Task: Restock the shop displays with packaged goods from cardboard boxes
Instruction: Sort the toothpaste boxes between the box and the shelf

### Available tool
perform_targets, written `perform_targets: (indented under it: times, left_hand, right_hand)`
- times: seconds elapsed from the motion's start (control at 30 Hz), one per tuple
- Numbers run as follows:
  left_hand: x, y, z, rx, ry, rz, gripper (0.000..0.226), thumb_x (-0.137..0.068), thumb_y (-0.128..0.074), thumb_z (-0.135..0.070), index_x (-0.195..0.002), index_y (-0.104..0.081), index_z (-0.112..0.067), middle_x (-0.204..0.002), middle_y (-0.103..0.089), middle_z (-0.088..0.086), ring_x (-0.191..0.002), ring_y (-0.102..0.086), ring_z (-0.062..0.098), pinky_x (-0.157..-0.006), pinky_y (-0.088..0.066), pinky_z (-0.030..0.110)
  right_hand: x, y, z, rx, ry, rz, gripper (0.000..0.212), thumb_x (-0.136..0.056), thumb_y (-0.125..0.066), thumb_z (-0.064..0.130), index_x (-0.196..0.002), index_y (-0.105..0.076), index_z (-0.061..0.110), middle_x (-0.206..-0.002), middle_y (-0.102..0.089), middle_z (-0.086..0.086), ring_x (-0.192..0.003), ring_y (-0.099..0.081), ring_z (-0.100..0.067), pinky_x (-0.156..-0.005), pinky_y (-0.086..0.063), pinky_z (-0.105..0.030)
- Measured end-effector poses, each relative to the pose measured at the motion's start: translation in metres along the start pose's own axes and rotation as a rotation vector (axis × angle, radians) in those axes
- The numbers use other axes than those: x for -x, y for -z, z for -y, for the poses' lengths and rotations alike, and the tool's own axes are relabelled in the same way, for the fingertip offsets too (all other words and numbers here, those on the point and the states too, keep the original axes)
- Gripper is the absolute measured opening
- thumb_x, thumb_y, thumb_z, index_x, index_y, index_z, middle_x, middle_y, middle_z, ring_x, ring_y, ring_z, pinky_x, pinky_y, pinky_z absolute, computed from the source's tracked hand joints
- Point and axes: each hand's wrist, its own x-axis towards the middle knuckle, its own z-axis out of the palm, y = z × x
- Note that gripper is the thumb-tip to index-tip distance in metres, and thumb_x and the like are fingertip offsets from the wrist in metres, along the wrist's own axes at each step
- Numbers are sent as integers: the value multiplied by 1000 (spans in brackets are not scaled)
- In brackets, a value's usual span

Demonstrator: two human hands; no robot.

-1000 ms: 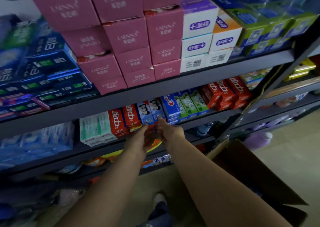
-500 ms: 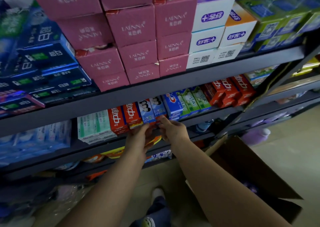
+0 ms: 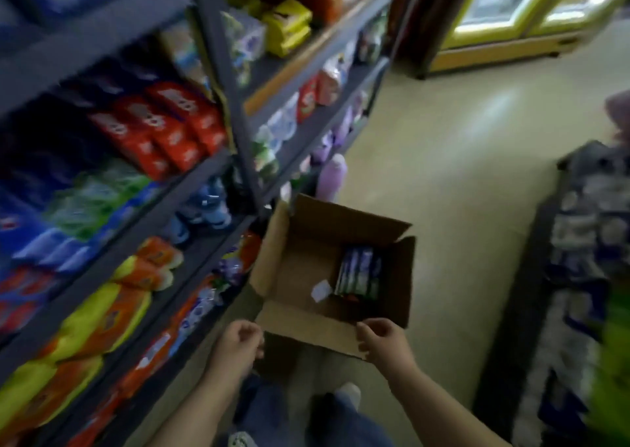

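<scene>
With both hands hanging just short of the cardboard box [image 3: 335,269], the step in hand looks like a reach down for the next packets. The left hand [image 3: 238,342] has its fingers loosely curled with nothing in its grip, and it sits beside the box's near left corner; the right hand [image 3: 381,339] is likewise loosely curled and empty, over the near flap [image 3: 306,324], though the blur leaves it unclear whether it touches the card. To do this well, the hands should probably go over that flap and not press on it, then drop to the far right corner, where the goods are, and take the packets by their long sides so they come out flat for the shelf. Inside, the box is mostly bare card: a small bundle of dark packaged goods [image 3: 358,274] leans against the right wall, and a scrap of white paper [image 3: 321,290] lies just beside it on the bottom. Beyond the box, the shelves [image 3: 201,170] on the left hold red packs [image 3: 160,129], blue and yellow bags and some bottles, all too blurred to read.
</scene>
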Motion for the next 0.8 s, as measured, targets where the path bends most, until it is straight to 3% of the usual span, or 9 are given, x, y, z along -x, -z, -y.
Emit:
perform_targets:
  times: [0.23,0.43,0.53,0.6,0.7,0.8]
  left_hand:
    - [-86,-126,-2,-200,-73,189,13,-96,-51,-13,-85,-57,-16,-84,-62,6,-72,-59,18,-64,-45,28]
    - [-227,-201,38,-342,-133,243,6,-94,-53,-14,-92,-58,-13,-89,-63,6,-71,-59,16,-66,-46,28]
    - [-309,-238,60,-386,-165,250,6,-95,-52,-11,-97,-57,-8,-86,-60,8,-66,-56,14,-58,-41,23]
    - [-361,-262,75,-407,-164,262,4,-94,-51,-10,-92,-55,-12,-80,-58,6,-67,-53,15,-55,-41,22]
    - [-427,-297,97,-400,-137,332,4,-96,-49,-11,-93,-51,-13,-76,-54,4,-62,-49,14,-46,-38,16]
    - [-470,-324,106,-342,-108,392,4,-97,-51,-17,-99,-49,-14,-80,-52,4,-64,-49,12,-49,-38,18]
  right_hand:
    - [-107,38,-79,-8,-115,-131,28,-93,-60,28,-116,-58,12,-98,-65,-6,-84,-63,-17,-67,-50,-25]
    - [-246,-8,-128,77,-76,-174,43,-93,-59,30,-132,-50,14,-120,-59,-3,-99,-56,-13,-76,-47,-24]
    - [-328,-32,-156,82,-53,-173,51,-92,-61,27,-138,-42,15,-132,-55,-5,-118,-54,-20,-95,-49,-32]
    - [-385,-46,-177,84,-9,-191,57,-90,-63,23,-141,-38,16,-137,-50,-4,-127,-49,-21,-103,-43,-35]
    - [-463,-72,-210,95,31,-259,63,-86,-67,21,-141,-36,21,-140,-46,-2,-131,-45,-21,-107,-41,-40]
    - [-522,-89,-232,163,51,-346,64,-82,-71,26,-138,-41,20,-139,-46,-6,-128,-46,-22,-106,-42,-43]
